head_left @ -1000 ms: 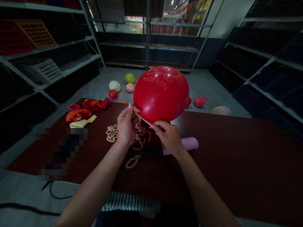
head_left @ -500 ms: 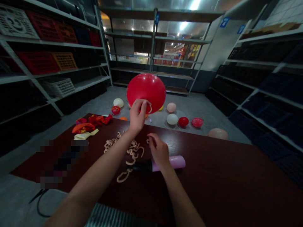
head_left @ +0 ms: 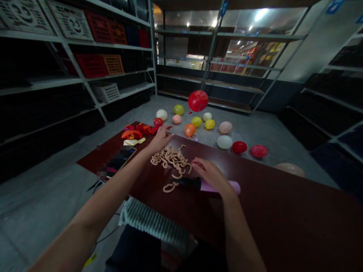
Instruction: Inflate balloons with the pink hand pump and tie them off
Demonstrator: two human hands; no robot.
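Note:
Beyond the table a red balloon hangs in the air, apart from both hands. My left hand reaches over the table's far side, fingers stretched and holding nothing. A tangled heap of tan, rope-like pieces lies just to its right. My right hand hovers near that heap's right edge, fingers loosely extended with nothing visible in them. Partly hidden under its wrist is a lilac hand pump with a black nozzle. One tan loop lies by the nozzle tip.
Flat red and orange balloons and a pale yellow one lie at the dark table's far left, near a phone. Several inflated balloons, including an orange one, rest on the floor. Metal shelves stand behind.
My left hand has let go of the red balloon, which has moved away beyond the table. That hand has lowered and its fingers have spread. The view has turned left.

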